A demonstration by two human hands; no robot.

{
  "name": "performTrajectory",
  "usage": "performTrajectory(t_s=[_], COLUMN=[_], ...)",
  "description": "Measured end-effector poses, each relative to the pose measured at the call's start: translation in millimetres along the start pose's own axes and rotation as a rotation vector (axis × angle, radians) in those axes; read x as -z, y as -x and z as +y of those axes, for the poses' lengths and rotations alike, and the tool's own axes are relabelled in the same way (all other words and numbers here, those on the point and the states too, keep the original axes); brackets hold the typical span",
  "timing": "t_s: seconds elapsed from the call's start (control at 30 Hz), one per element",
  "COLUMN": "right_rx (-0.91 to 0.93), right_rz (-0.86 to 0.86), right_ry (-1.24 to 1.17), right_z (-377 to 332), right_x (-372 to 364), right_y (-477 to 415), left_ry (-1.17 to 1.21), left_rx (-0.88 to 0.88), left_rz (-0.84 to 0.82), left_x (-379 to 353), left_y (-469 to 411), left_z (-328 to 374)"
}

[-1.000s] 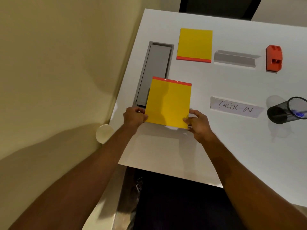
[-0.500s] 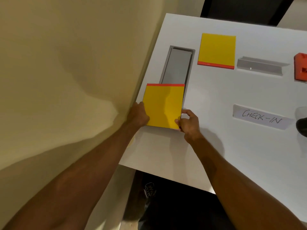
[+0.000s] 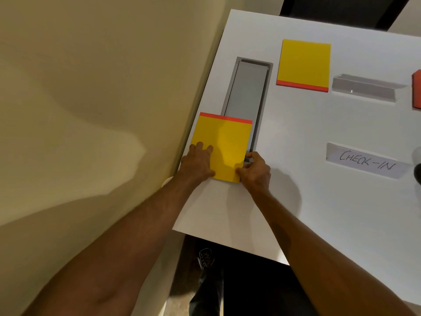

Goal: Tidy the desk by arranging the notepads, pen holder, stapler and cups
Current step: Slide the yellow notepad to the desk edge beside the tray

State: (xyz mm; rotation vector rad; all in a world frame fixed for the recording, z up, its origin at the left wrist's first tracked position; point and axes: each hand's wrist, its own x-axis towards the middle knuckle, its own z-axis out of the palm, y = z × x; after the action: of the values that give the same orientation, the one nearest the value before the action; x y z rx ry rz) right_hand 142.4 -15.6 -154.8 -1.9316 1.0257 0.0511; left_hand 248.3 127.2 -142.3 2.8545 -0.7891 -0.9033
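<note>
At the left edge of the worktop [image 3: 319,201], the near notepad [image 3: 225,147] lies flat with its red strip away from you, overlapping the near end of the grey recessed tray [image 3: 248,92]. Your left grip [image 3: 198,161] rests on its near-left corner, fingers straight and flat, clasping nothing. Your right grip [image 3: 255,169] pinches its near-right corner, fingers curled. The second notepad [image 3: 304,65] lies well apart, just right of the tray's far end. The stapler [image 3: 417,90] is cut off by the right frame edge.
</note>
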Motion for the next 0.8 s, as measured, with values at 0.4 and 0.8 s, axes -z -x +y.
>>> performTrajectory(t_s=[0.4, 0.8], right_rx=[0.112, 0.117], right_rz=[0.009, -0.001], right_ry=[0.073, 0.086], right_z=[-2.4, 0.7], right_x=[-11.8, -12.0], right_y=[0.8, -0.6], left_ry=[-0.01, -0.023], left_rx=[0.024, 0.014], left_rz=[0.04, 0.029], left_x=[-6.4, -6.4], left_y=[1.3, -1.4], left_z=[-7.9, -8.3])
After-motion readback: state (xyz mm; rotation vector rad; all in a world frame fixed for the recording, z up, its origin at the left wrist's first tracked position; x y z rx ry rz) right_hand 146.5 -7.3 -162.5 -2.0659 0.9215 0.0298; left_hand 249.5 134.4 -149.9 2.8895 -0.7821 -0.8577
